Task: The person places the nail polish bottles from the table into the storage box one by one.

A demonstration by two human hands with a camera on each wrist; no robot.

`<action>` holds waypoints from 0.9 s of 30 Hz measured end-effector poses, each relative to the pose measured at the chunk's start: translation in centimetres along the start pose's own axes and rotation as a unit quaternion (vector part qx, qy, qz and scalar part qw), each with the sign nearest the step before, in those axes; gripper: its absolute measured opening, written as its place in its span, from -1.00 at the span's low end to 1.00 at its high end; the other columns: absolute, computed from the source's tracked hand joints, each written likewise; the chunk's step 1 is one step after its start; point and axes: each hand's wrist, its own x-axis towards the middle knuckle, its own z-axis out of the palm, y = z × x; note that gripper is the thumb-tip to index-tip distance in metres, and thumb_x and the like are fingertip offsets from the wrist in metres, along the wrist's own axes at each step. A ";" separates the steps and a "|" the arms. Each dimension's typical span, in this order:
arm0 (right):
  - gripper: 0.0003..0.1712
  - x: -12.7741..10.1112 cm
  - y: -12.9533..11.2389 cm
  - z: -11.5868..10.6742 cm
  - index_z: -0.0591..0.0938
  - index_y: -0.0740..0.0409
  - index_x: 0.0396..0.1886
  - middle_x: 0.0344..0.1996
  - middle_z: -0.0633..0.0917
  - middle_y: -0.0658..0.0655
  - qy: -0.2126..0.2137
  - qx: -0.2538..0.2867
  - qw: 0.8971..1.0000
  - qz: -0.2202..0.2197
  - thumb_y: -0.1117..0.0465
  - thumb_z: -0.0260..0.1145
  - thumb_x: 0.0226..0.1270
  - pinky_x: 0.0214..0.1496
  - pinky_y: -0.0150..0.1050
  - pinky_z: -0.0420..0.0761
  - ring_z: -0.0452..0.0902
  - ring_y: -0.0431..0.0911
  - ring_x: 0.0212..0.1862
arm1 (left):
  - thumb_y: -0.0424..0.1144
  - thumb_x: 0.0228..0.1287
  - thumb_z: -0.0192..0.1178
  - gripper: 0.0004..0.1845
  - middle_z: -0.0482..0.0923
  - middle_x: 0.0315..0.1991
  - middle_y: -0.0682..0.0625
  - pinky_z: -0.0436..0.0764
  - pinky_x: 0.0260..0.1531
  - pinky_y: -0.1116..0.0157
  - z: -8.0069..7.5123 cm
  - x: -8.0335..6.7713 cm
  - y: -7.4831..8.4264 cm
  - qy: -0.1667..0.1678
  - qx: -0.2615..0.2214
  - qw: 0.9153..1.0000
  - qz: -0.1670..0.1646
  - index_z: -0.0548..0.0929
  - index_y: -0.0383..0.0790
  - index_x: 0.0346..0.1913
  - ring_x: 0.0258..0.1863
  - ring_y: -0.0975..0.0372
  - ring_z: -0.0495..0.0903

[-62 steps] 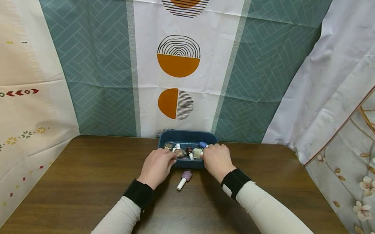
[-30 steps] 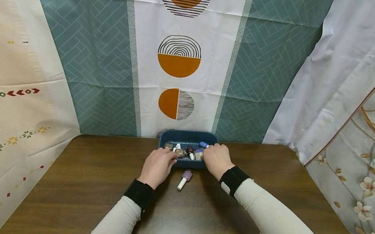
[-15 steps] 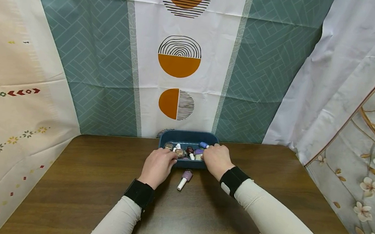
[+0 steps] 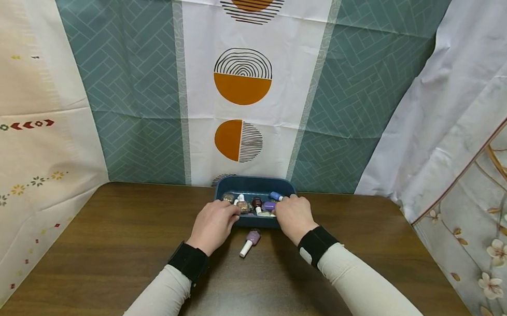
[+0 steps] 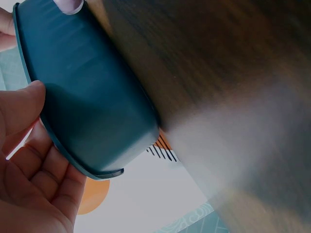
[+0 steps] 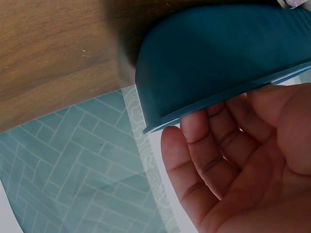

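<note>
A dark teal plastic bin (image 4: 253, 221) stands at the table's back edge, holding several nail polish bottles. My left hand (image 4: 213, 226) grips the bin's front left rim; in the left wrist view its thumb (image 5: 24, 104) lies against the outer wall. At the front right corner, my right hand (image 4: 294, 217) holds the rim, its fingers (image 6: 197, 128) curled at the edge in the right wrist view. Inside, a purple bottle (image 4: 269, 206), a blue-capped one (image 4: 276, 196), a dark red one (image 4: 256, 202) and a glittery one (image 4: 243, 207) show. The right hand partly hides the contents.
One lilac nail polish bottle with a white cap (image 4: 250, 242) lies on the brown wooden table (image 4: 129, 258) in front of the bin, between my forearms. A patterned curtain (image 4: 236, 140) hangs right behind the bin. More printed cloth stands along both sides.
Near my right hand, a pale bottle in the bin has sunk toward the front wall, and more of the purple bottle shows. Both hands stay almost where they were.
</note>
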 end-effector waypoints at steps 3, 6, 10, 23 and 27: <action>-0.88 0.0 0.0 -0.1 0.89 0.16 -0.22 -0.31 0.81 0.21 -0.005 0.004 1.000 0.002 0.21 0.53 0.51 -0.26 0.02 0.75 0.66 0.09 -0.30 | -0.28 0.45 0.52 -0.92 0.80 -0.18 0.00 0.70 0.08 0.03 0.0 0.0 0.0 0.000 0.002 1.000 0.001 0.90 -0.13 -0.07 -0.16 0.07 0.69; -0.90 -0.1 0.0 -0.1 0.89 0.15 -0.22 -0.32 0.80 0.20 0.002 0.004 1.000 0.000 0.22 0.54 0.49 -0.26 0.01 0.75 0.66 0.09 -0.30 | -0.27 0.46 0.52 -0.92 0.80 -0.18 0.00 0.70 0.09 0.03 0.0 0.0 0.0 0.000 0.004 1.000 0.002 0.90 -0.13 -0.07 -0.16 0.07 0.69; -0.87 -0.2 0.1 0.2 0.88 0.15 -0.23 -0.34 0.78 0.19 0.021 0.008 1.000 -0.002 0.18 0.54 0.50 -0.30 -0.01 0.74 0.66 0.07 -0.31 | -0.27 0.45 0.52 -0.92 0.81 -0.18 0.00 0.70 0.10 0.03 0.0 0.0 0.0 0.000 0.004 1.000 0.001 0.90 -0.13 -0.07 -0.16 0.07 0.69; -0.70 -1.3 0.6 0.8 0.82 0.19 -0.30 -0.44 0.71 0.13 0.113 0.041 0.993 0.002 0.04 0.57 0.50 -0.39 -0.05 0.66 0.68 0.06 -0.36 | -0.28 0.45 0.52 -0.92 0.81 -0.18 -0.01 0.70 0.09 0.03 -0.2 0.0 0.1 0.000 0.002 1.000 0.001 0.90 -0.14 -0.07 -0.16 0.07 0.69; -0.67 -1.6 0.5 0.8 0.81 0.19 -0.30 -0.45 0.69 0.12 0.133 0.041 0.990 -0.004 0.01 0.57 0.51 -0.40 -0.06 0.66 0.67 0.05 -0.37 | -0.28 0.46 0.52 -0.92 0.81 -0.18 -0.01 0.70 0.08 0.03 -0.2 0.1 0.0 -0.002 0.002 1.000 0.000 0.90 -0.14 -0.07 -0.16 0.07 0.69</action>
